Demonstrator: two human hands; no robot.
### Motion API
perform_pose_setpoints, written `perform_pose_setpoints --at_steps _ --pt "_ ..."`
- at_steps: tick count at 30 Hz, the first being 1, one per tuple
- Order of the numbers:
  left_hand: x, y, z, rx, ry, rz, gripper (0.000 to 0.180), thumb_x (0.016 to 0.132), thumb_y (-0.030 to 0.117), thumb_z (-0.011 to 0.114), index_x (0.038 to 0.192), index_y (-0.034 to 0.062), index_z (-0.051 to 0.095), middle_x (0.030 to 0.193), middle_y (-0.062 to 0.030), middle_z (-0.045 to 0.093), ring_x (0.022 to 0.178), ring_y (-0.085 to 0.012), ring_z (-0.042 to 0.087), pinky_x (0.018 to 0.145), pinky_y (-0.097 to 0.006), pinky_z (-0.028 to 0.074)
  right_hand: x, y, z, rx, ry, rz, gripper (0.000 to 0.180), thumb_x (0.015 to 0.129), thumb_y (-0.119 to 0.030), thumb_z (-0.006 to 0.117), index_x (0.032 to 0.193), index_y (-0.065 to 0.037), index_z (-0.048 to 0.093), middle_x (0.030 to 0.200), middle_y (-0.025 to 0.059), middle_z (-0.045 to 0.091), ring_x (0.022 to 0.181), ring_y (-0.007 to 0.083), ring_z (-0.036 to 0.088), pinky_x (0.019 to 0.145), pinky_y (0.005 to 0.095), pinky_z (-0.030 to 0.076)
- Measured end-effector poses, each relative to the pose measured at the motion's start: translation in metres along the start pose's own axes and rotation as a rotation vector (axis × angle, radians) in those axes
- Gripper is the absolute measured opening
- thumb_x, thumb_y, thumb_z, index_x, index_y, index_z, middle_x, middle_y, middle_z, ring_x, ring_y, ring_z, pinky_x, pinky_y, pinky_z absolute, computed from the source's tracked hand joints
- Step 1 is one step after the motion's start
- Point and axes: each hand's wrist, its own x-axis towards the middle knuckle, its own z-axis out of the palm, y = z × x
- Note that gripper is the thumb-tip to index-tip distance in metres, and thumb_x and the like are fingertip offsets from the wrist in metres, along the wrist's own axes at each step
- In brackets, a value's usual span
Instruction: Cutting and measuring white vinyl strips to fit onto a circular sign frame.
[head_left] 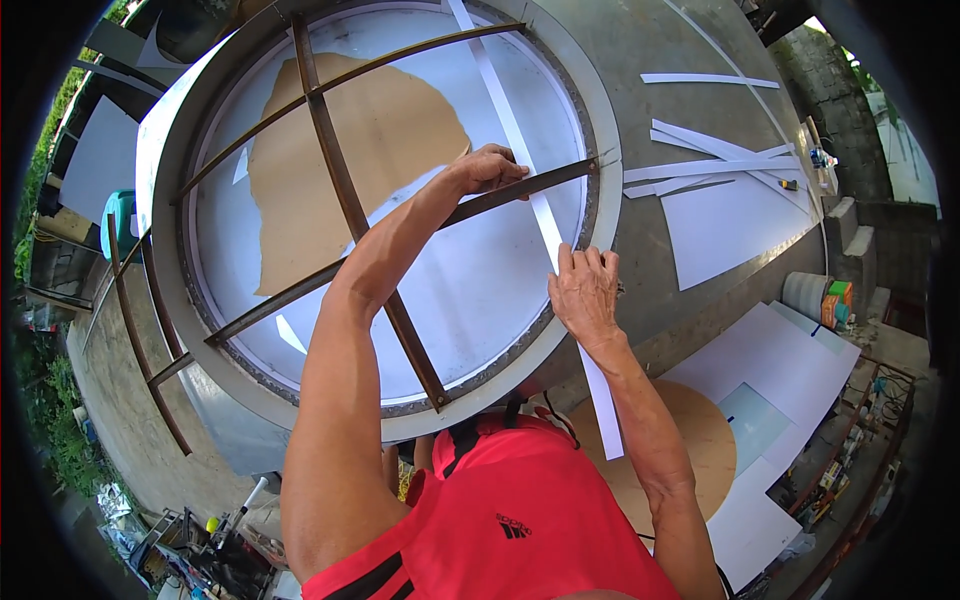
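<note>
A long white strip (512, 115) runs from the far side of a round, ring-shaped frame (608, 110) across it and past its near right rim. My left hand (490, 170) reaches over the ring's inside, its fingers closed on the strip's left edge beside a rusty metal crossbar (530, 185). At the ring's right rim, my right hand (587, 295) is closed around the same strip; its fingertips are partly hidden. Below that hand the strip's free end (605, 415) hangs down by my shirt. Several rusty crossbars span the ring, above a white round sheet (470, 300).
Brown paper (350, 150) with a ragged edge lies inside the ring. Loose white strips (715, 170) and a white sheet (730, 225) lie on the grey surface to the right. A round brown board (690, 430) is at lower right; curved rusty bars (130, 330) stand at left.
</note>
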Motion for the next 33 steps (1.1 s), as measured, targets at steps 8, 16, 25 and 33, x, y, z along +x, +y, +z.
perform_pose_setpoints --at_steps 8,16,25,33 --pt "0.002 -0.001 -0.005 0.075 -0.01 -0.009 0.028 0.092 0.008 0.066 0.104 -0.0148 0.056 0.089 -0.0217 0.066 0.083 -0.0329 0.071 0.081 -0.041 0.06 0.0 0.0 0.002 -0.004 0.008 0.005 0.021 0.082 -0.018 0.068 0.094 -0.005 0.056 0.079 0.0104 0.061 0.084 0.0252 0.057 0.083 0.0434 0.036" --pt "-0.003 0.002 -0.004 0.007 -0.012 -0.001 0.029 0.092 0.006 0.066 0.107 -0.0126 0.049 0.09 -0.0252 0.066 0.082 -0.0361 0.072 0.074 -0.041 0.063 -0.002 0.0 0.004 -0.011 -0.005 0.004 0.028 0.081 -0.017 0.069 0.102 -0.003 0.057 0.079 0.0102 0.061 0.083 0.0248 0.057 0.083 0.0431 0.037" --pt "-0.007 0.007 0.001 0.066 -0.029 -0.014 0.034 0.093 0.01 0.066 0.114 -0.0123 0.051 0.098 -0.0238 0.068 0.086 -0.0322 0.073 0.078 -0.037 0.061 -0.002 0.001 0.005 -0.006 0.038 0.002 0.019 0.083 -0.013 0.064 0.097 -0.003 0.056 0.075 0.0101 0.06 0.08 0.0251 0.056 0.081 0.0419 0.037" --pt "-0.008 0.005 0.001 0.05 -0.056 0.005 0.034 0.094 0.01 0.065 0.115 -0.0129 0.05 0.099 -0.0239 0.068 0.088 -0.0319 0.073 0.08 -0.036 0.06 -0.012 -0.009 -0.01 0.111 0.143 0.052 0.033 0.082 -0.014 0.071 0.11 -0.002 0.058 0.113 0.0152 0.057 0.109 0.0303 0.053 0.095 0.0463 0.04"
